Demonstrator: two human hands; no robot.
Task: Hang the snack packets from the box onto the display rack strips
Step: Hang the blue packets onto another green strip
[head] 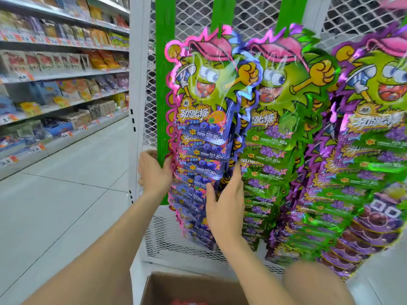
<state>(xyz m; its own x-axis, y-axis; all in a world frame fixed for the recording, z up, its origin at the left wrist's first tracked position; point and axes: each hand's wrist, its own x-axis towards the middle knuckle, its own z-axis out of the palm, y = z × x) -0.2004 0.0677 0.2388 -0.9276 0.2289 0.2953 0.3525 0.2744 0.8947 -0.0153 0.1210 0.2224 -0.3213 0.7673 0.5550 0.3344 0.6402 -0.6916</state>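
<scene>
Blue packets (199, 139) — "30" on labels

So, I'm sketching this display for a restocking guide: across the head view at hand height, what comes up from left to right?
In order: store shelves → white rack post → left hand → blue packets → right hand → middle column of green packets → right column of green packets.

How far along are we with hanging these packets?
Done: blue packets, green packets and purple packets already hang in full columns. In hand: left hand and right hand hold the blue column's edges. Left: the box shows something red inside, so likely more to hang.
</scene>
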